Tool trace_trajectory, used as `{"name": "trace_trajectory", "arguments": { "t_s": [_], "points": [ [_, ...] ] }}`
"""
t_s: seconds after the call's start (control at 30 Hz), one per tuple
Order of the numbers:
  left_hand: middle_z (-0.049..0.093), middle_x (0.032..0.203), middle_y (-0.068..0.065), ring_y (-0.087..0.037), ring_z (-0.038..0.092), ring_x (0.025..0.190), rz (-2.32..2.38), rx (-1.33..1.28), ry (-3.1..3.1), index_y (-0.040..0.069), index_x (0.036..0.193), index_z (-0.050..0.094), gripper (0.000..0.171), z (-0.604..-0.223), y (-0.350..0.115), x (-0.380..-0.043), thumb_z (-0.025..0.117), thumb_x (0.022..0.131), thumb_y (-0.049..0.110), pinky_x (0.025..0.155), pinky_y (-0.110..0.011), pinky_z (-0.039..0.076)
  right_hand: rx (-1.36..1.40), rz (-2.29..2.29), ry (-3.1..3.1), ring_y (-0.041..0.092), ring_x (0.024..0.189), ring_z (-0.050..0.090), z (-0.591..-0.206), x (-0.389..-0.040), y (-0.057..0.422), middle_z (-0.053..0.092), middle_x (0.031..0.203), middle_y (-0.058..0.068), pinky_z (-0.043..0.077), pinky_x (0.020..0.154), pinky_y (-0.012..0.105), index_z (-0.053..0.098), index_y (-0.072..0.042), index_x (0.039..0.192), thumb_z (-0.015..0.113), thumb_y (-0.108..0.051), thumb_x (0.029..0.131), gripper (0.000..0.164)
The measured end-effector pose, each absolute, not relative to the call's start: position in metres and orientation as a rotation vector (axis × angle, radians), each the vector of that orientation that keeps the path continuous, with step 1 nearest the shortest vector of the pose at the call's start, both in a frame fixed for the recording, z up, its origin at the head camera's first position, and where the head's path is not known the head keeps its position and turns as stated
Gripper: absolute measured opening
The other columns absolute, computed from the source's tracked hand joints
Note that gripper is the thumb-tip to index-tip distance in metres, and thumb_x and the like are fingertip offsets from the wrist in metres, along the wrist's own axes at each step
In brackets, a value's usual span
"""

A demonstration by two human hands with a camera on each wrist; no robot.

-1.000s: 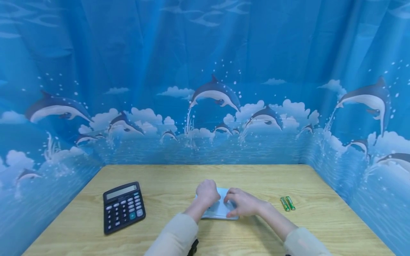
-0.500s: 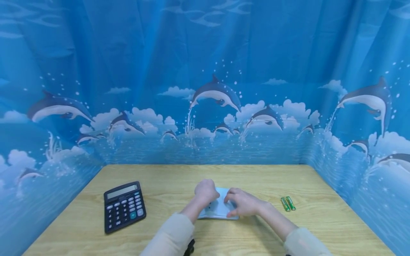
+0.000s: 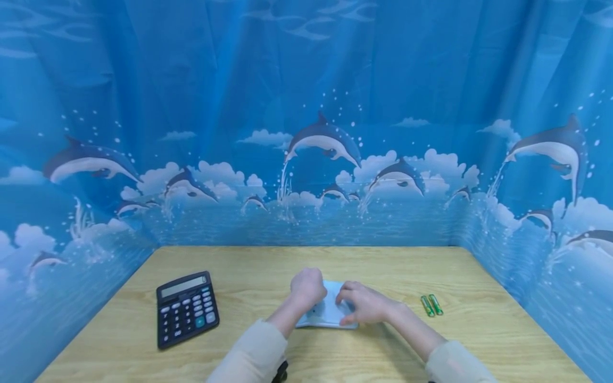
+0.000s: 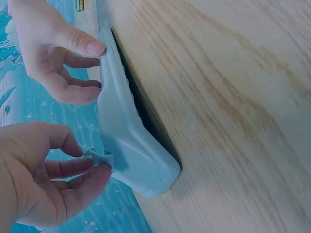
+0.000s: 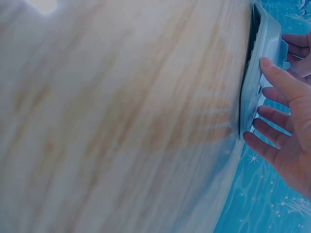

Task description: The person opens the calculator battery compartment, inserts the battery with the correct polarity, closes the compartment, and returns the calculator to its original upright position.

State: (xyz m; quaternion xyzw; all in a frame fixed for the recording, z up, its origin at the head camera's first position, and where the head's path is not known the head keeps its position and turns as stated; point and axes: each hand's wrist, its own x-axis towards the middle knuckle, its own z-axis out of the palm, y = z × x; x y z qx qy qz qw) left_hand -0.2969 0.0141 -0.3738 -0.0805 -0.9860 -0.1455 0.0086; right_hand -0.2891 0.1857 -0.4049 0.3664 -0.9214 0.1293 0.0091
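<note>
A light blue calculator (image 3: pixel 332 306) lies face down on the wooden table, its row of keys just showing along the underside in the left wrist view. At its left part, my left hand (image 3: pixel 308 287) pinches a small light blue cover piece (image 4: pixel 101 158) between thumb and fingers. That piece stands up from the back of the casing. Over the right part, my right hand (image 3: pixel 366 304) rests its spread fingertips on the back, with the thumb (image 5: pixel 274 73) at the near edge. Part of the calculator is hidden under both hands in the head view.
Left on the table (image 3: pixel 249 351) lies a black desk calculator (image 3: pixel 187 310) with its display up. Two green batteries (image 3: pixel 431 306) lie side by side to the right. A blue dolphin-print curtain (image 3: pixel 306 223) rises behind the table and along both sides.
My left hand and forearm have shifted slightly to the left on the light blue calculator. The right hand stays in the same place on it.
</note>
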Motion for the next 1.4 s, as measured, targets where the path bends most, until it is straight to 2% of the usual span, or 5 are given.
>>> {"name": "trace_trajectory", "arguments": {
  "t_s": [0.27, 0.9, 1.03, 1.2, 1.4],
  "points": [
    [0.042, 0.051, 0.000, -0.012, 0.042, 0.046, -0.494, -0.268, -3.052, 0.013, 0.053, 0.045, 0.030, -0.368, 0.011, -0.296, 0.065, 0.075, 0.007, 0.042, -0.023, 0.034, 1.153, 0.398, -2.861, 0.021, 0.099, 0.053, -0.403, -0.288, 0.185, 0.054, 0.105, 0.001, 0.044, 0.089, 0.036, 0.064, -0.011, 0.104, 0.076, -0.036, 0.073, 0.041],
    [0.047, 0.054, -0.001, -0.012, 0.045, 0.047, -0.555, -0.265, -3.064, 0.009, 0.059, 0.053, 0.023, -0.369, 0.008, -0.295, 0.066, 0.077, 0.006, 0.043, -0.022, 0.037, 1.153, 0.393, -2.876, 0.020, 0.100, 0.052, -0.404, -0.290, 0.185, 0.054, 0.105, -0.001, 0.044, 0.088, 0.035, 0.064, -0.012, 0.103, 0.075, -0.036, 0.074, 0.039],
    [0.044, 0.051, 0.000, -0.012, 0.043, 0.045, -0.572, -0.293, -3.032, 0.011, 0.055, 0.050, 0.026, -0.369, 0.005, -0.296, 0.067, 0.075, 0.005, 0.042, -0.022, 0.035, 1.164, 0.392, -2.857, 0.021, 0.100, 0.053, -0.405, -0.290, 0.186, 0.054, 0.104, 0.000, 0.045, 0.088, 0.036, 0.064, -0.012, 0.102, 0.076, -0.036, 0.073, 0.039],
    [0.040, 0.052, 0.001, -0.013, 0.040, 0.046, -0.696, -0.264, -3.018, 0.011, 0.055, 0.048, 0.026, -0.368, 0.002, -0.298, 0.064, 0.073, 0.003, 0.042, -0.024, 0.033, 1.151, 0.388, -2.870, 0.021, 0.101, 0.052, -0.404, -0.290, 0.186, 0.054, 0.106, 0.000, 0.044, 0.090, 0.036, 0.064, -0.012, 0.103, 0.076, -0.036, 0.073, 0.040],
    [0.046, 0.058, -0.004, -0.016, 0.045, 0.050, -0.984, -0.115, -3.034, 0.007, 0.064, 0.052, 0.015, -0.368, -0.004, -0.300, 0.060, 0.074, -0.001, 0.046, -0.026, 0.039, 1.145, 0.393, -2.878, 0.021, 0.101, 0.053, -0.405, -0.289, 0.185, 0.054, 0.106, 0.001, 0.044, 0.090, 0.037, 0.064, -0.012, 0.103, 0.076, -0.037, 0.072, 0.041]
  ]
}}
